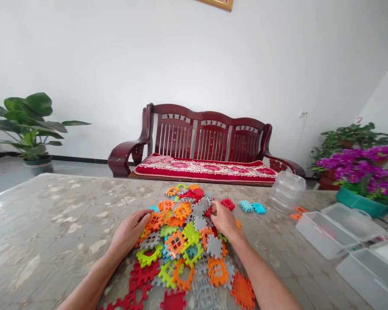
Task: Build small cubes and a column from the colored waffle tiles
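Observation:
A heap of colourful plastic interlocking building tiles (175, 244) lies on the table between my hands, in orange, green, grey, red and blue. My left hand (131, 229) rests at the heap's left edge, thumb and index finger apart, its tips against an orange tile with window cut-outs (154, 220). On the opposite side, my right hand (225, 221) has its fingers bent and slightly apart, touching the edge of the heap near grey tiles (200, 223). Neither hand visibly grips a tile. The undersides of both hands are hidden.
Loose blue tiles (258, 208) and a red tile (227, 204) lie right of the heap. Farther right stand a clear plastic container (287, 189), open translucent boxes (326, 234) and purple flowers in a green pot (358, 202). A wooden bench (210, 133) stands behind the patterned table (67, 224).

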A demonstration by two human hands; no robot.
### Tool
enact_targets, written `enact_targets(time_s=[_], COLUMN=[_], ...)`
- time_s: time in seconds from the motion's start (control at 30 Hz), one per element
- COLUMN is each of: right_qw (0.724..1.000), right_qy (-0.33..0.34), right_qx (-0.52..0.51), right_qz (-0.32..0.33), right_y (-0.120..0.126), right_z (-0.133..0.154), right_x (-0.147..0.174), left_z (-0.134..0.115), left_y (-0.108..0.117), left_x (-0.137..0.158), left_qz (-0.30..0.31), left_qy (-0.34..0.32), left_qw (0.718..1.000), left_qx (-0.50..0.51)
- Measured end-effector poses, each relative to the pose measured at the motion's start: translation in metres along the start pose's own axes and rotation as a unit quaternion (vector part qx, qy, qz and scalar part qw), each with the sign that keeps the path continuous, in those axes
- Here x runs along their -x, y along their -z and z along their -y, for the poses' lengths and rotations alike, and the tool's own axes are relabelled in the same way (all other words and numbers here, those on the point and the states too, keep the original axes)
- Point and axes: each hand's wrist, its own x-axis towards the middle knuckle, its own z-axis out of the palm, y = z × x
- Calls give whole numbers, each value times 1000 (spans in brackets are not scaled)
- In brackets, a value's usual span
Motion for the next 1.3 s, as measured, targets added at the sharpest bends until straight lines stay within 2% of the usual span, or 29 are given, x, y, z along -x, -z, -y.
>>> enact_targets(time_s=[0.13,0.27,0.33,0.47,0.53,0.63,0.77,0.93,1.07,1.13,1.3], right_qw=[999,987,963,880,851,828,828,869,878,874,836], right_qy=[2,-24,-51,-77,-79,-87,-88,-72,-65,-64,-107], right_qx=[-32,-153,-260,-467,-518,-553,-552,-480,-455,-451,-479], right_qz=[-34,-43,-41,-30,-37,-43,-52,-97,-137,-166,-248], right_y=[-2,-10,-15,-20,-20,-20,-22,-22,-12,-4,14], right_z=[-4,-11,-14,-13,-12,-10,-11,-16,-24,-31,-51], right_x=[-2,-9,-12,-14,-13,-13,-14,-19,-26,-30,-37], left_z=[-1,-1,0,3,3,3,2,2,1,1,1], left_y=[1,0,0,-1,-2,-2,-1,-1,-1,-1,0], left_x=[1,1,1,0,-1,0,0,0,0,0,-1], left_qz=[5,2,3,7,4,0,0,3,-2,-3,-4], left_qy=[5,6,4,-1,-3,-3,1,2,3,3,-4], left_qw=[1000,1000,1000,1000,1000,1000,1000,1000,1000,1000,1000], left_qx=[2,6,7,9,11,7,0,0,-2,-5,-2])
